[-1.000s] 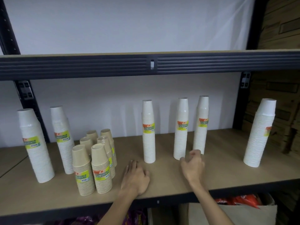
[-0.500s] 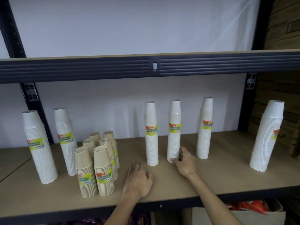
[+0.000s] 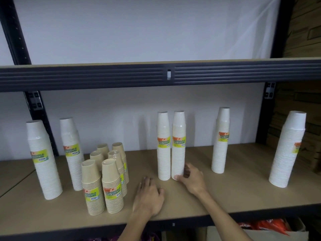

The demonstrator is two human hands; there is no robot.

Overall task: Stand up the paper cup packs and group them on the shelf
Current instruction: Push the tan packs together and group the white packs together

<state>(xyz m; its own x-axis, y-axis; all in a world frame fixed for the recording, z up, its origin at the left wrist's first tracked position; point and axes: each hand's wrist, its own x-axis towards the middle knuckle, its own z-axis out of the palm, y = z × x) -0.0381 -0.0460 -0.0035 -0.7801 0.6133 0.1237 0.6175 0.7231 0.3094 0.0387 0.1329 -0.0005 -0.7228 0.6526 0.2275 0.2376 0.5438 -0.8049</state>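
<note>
Two tall white cup packs stand side by side mid-shelf: one (image 3: 163, 146) on the left, and a second (image 3: 178, 145) touching it. My right hand (image 3: 191, 178) grips the base of that second pack, thumb in front and fingers behind. My left hand (image 3: 149, 197) rests flat on the wooden shelf (image 3: 225, 193) in front of them. Another slim white pack (image 3: 220, 141) stands alone to the right, and a wide white pack (image 3: 286, 150) at far right. Two wide white packs (image 3: 43, 160) (image 3: 72, 155) stand at the left. Several short brown packs (image 3: 104, 180) are clustered together.
A dark metal shelf beam (image 3: 156, 75) runs overhead, with uprights at both back corners (image 3: 40, 122) (image 3: 264, 115). Bare shelf board lies between the middle pair and the right packs. A box with orange packets (image 3: 274, 228) sits below the shelf at the right.
My right hand has slid the white pack leftward until it stands against the other middle pack. The left hand has stayed flat on the shelf.
</note>
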